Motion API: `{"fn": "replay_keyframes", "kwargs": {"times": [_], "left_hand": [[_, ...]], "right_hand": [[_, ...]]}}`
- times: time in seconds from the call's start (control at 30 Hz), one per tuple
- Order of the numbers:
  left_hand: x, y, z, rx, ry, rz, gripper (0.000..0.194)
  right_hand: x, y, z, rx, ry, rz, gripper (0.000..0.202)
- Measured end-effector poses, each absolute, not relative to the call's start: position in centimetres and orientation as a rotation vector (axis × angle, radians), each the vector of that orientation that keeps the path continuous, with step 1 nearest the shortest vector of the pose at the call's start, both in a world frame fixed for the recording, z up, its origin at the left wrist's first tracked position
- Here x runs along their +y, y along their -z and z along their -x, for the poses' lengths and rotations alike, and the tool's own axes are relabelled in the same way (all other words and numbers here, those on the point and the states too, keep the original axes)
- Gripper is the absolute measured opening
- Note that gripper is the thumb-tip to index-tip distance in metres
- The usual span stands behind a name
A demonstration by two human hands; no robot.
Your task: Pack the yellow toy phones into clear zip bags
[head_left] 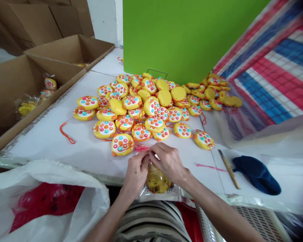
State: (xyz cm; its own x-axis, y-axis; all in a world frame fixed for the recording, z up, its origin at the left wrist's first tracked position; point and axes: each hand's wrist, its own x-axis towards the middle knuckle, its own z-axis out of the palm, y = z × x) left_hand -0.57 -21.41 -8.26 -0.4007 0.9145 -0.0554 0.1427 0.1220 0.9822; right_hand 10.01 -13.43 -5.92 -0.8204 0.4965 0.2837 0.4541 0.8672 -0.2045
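Both my hands meet at the table's front edge, at the top of a clear plastic bag [174,195] with a yellow toy [158,181] inside. My left hand [137,168] pinches the bag's top from the left. Close against it, my right hand [168,161] is closed on the same top edge. A small pink strip [141,148] shows just beyond the fingertips; whether they hold it I cannot tell. Right behind the hands lies a big pile of yellow toys [122,144] with white faces, coloured dots and orange cords.
Cardboard boxes [63,79] with bagged toys stand at the left. A white sack [91,188] hangs at the front left. On the right lie a wooden-handled tool [229,169], a dark blue cloth item [257,174] and a pink tie [210,167]. A green panel [187,37] stands behind.
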Motion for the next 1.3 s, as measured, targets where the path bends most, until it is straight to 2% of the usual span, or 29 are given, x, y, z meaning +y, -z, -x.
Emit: {"fn": "replay_keyframes", "kwargs": {"times": [0.17, 0.3, 0.37, 0.47, 0.53, 0.63, 0.73, 0.87, 0.93, 1.13, 1.3], "left_hand": [[-21.5, 9.0, 0.6, 1.59, -1.365, -0.936, 0.02], [-21.5, 10.0, 0.7, 1.427, -1.381, -0.71, 0.022], [-21.3, 10.3, 0.7, 1.386, -1.387, -0.671, 0.023], [-21.1, 10.3, 0.8, 1.374, -1.403, -0.66, 0.024], [-21.1, 10.1, 0.8, 1.358, -1.407, -0.631, 0.025], [-21.1, 9.7, 0.8, 1.324, -1.403, -0.573, 0.024], [-21.2, 9.3, 0.7, 1.308, -1.408, -0.558, 0.022], [-21.3, 9.2, 0.7, 1.322, -1.422, -0.594, 0.021], [-21.3, 9.5, 0.9, 1.314, -1.43, -0.616, 0.021], [-21.8, 11.0, 1.6, 1.452, -1.455, -0.605, 0.023], [-21.9, 10.5, 1.2, 1.427, -1.479, -0.505, 0.014]], "right_hand": [[-10.7, 7.2, -15.4, -2.443, -0.23, 1.067, 0.016], [-7.9, 9.0, -24.8, -2.342, 0.033, 1.638, 0.015], [-7.3, 9.4, -29.2, -2.365, 0.116, 1.967, 0.017], [-8.0, 8.9, -32.7, -2.527, 0.015, 2.245, 0.019], [-9.1, 7.8, -32.4, -2.571, -0.014, 2.122, 0.016], [-10.8, 5.9, -28.6, -2.437, -0.085, 1.653, 0.025], [-11.4, 5.4, -23.3, -2.337, -0.508, 1.398, 0.021], [-10.4, 7.4, -18.5, -2.223, -1.154, 1.259, 0.026], [-9.9, 8.4, -17.7, -2.135, -1.374, 1.181, 0.023], [-10.1, 9.0, -18.5, -1.976, -1.482, 1.142, 0.015], [-10.9, 8.8, -18.4, -2.017, -1.483, 1.236, 0.015]]}}
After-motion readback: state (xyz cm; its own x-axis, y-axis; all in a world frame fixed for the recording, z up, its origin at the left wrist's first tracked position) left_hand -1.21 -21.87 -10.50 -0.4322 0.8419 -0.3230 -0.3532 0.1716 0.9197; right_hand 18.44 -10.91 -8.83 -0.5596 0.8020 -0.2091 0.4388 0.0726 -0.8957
